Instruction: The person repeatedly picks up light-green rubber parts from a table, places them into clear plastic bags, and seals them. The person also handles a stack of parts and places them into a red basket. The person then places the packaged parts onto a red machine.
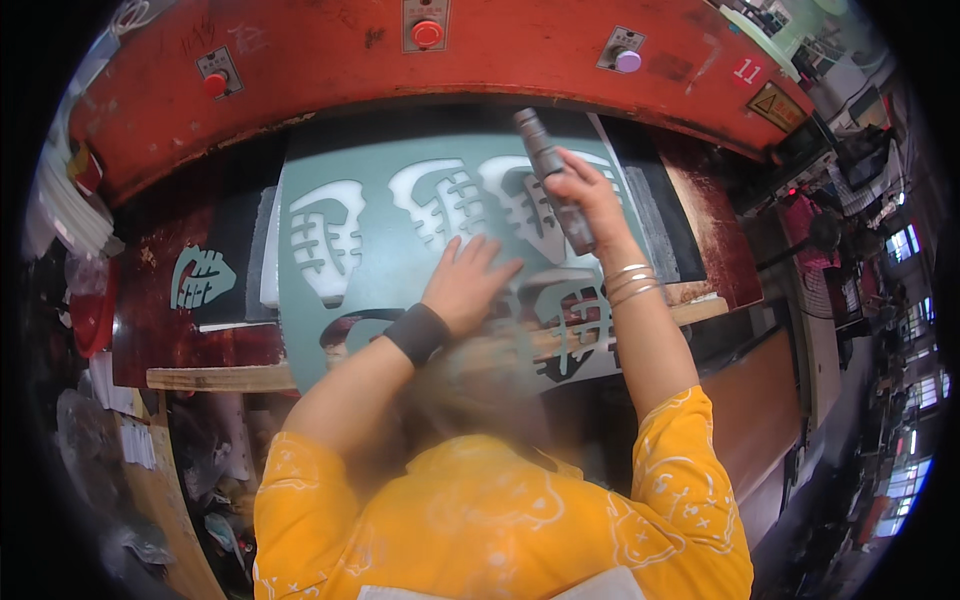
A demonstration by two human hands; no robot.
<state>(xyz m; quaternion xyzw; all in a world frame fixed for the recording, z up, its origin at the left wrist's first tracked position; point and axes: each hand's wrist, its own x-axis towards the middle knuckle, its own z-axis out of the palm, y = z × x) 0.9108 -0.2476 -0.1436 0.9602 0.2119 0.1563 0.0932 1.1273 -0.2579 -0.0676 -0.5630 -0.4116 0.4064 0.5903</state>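
My left hand [464, 287] rests on a grey-green sheet [378, 262], its fingers spread and holding nothing. Several curved openings with slotted sides are cut through the sheet, and white shows beneath some of them. Raised over the sheet's right part, my right hand [590, 200] is wrapped round a grey ribbed cylindrical tool [538, 142]. The tool is tilted, its upper end leaning left; its exact kind is not clear. Apart from the sheet, a slotted grey-green cut piece [204, 276] lies at the left on a black surface.
A red machine beam [330, 55] crosses behind the sheet, carrying a red push button [427, 34] in the middle and others at its sides. Along the table's front runs a wooden strip [225, 378]. White stacked material [70, 205] stands at the far left.
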